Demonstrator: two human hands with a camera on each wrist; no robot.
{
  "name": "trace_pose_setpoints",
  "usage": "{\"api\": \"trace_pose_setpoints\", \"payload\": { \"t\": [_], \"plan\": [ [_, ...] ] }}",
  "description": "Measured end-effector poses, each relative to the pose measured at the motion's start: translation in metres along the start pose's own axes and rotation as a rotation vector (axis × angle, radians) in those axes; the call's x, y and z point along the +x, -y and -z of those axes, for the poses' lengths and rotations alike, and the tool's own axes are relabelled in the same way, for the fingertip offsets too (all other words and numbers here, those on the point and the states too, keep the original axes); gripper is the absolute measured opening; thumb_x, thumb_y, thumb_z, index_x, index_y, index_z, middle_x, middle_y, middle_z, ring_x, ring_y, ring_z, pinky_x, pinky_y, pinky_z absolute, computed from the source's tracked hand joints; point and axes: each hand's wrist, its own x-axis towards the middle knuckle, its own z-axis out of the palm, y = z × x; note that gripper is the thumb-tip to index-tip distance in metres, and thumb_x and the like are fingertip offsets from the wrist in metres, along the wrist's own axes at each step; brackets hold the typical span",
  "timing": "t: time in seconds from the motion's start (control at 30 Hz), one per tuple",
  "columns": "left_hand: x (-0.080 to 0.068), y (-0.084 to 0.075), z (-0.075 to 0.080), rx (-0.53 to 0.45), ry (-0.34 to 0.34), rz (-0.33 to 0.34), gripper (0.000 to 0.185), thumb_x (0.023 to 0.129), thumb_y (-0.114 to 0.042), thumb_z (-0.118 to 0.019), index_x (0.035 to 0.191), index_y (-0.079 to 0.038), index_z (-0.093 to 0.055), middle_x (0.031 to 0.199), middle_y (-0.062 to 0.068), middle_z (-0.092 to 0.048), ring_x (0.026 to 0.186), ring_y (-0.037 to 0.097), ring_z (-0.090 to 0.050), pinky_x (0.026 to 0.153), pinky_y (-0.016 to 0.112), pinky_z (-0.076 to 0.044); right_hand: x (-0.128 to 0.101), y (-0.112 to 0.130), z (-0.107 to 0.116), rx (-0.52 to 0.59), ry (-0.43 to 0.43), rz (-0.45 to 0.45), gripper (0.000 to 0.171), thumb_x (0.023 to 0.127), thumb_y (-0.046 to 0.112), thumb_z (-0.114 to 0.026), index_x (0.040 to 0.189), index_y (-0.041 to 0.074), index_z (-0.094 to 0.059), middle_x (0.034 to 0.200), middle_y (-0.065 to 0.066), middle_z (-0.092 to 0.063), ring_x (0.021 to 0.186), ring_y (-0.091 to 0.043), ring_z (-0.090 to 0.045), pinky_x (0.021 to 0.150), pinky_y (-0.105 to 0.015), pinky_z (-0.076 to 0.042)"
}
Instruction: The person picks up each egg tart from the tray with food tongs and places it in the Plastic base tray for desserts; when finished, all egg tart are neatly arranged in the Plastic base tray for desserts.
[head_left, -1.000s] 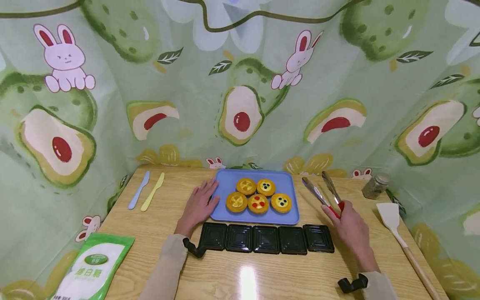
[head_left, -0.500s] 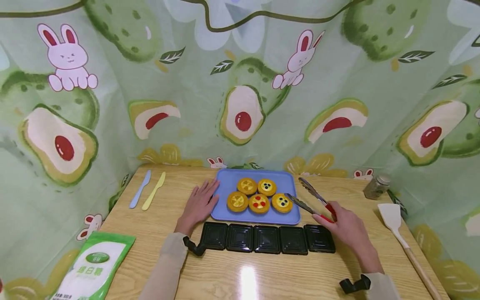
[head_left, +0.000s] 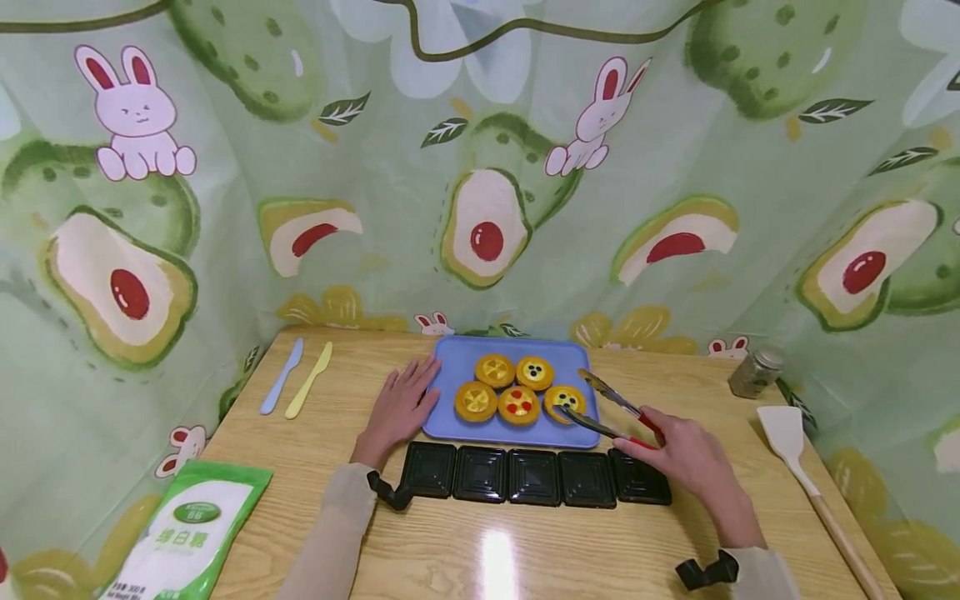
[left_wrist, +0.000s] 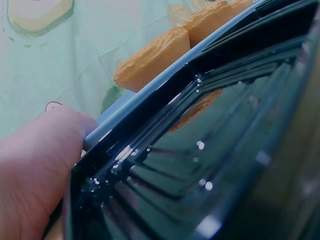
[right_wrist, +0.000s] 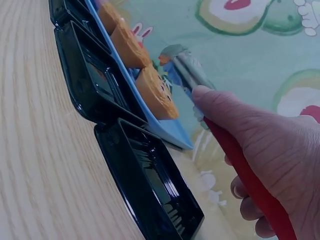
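Note:
My right hand (head_left: 686, 454) grips red-handled metal tongs (head_left: 611, 393) with the arms spread apart. One tong tip overlaps the blueberry-topped tart (head_left: 564, 398) at the front right of the blue tray (head_left: 452, 352); the other tip lies behind and to its right. In the right wrist view, thumb and fingers wrap the red handle (right_wrist: 240, 160). My left hand (head_left: 401, 404) rests with extended fingers at the tray's left edge. Beside that tart are a red-topped tart (head_left: 518, 406), two yellow-topped tarts (head_left: 476, 402) and another blueberry-topped tart (head_left: 535, 373).
A row of several black square plastic trays (head_left: 480, 475) lies before the blue tray. Two plastic knives (head_left: 281, 379) and a sugar bag (head_left: 191, 529) are on the left. At right are a glass jar (head_left: 755, 373) and a white spatula (head_left: 783, 433). A printed cloth (head_left: 405, 250) hangs behind.
My right hand has moved the tongs left, from beside the tray to over the front right tart. The tong arms have spread a little wider. My left hand stays at the tray's edge.

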Motion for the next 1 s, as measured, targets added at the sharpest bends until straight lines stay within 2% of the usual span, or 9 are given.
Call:
{"api": "trace_pose_setpoints", "payload": {
  "t": [0.5,0.73,1.0],
  "plan": [
    [0.0,0.0,0.001,0.016,0.028,0.025,0.063,0.111,-0.049,-0.04,0.167,-0.024,-0.028,0.173,-0.005,-0.022,0.161,0.029,-0.018,0.127,0.058,-0.01,0.0,0.008,-0.011,-0.034,0.048,0.005,0.052,0.086,0.066,-0.076,0.084,0.018,-0.055,0.062,0.007,-0.031,0.052,-0.011,-0.032,0.046,-0.029,-0.023],
    [0.0,0.0,0.0,0.016,0.019,0.018,0.064,0.11,-0.05,-0.04,0.167,-0.023,-0.029,0.173,-0.004,-0.022,0.161,0.03,-0.018,0.127,0.057,-0.01,0.001,0.011,-0.015,-0.044,0.04,0.02,0.053,0.086,0.066,-0.075,0.083,0.017,-0.055,0.063,0.007,-0.029,0.051,-0.01,-0.03,0.046,-0.028,-0.023],
    [-0.002,0.003,0.003,0.004,0.041,-0.01,0.066,0.11,-0.052,-0.039,0.168,-0.023,-0.027,0.174,-0.003,-0.021,0.161,0.03,-0.016,0.127,0.058,-0.009,0.002,0.013,-0.017,-0.048,0.048,0.012,0.054,0.087,0.067,-0.074,0.083,0.017,-0.054,0.063,0.007,-0.027,0.052,-0.011,-0.029,0.047,-0.028,-0.021]
  ]
}}
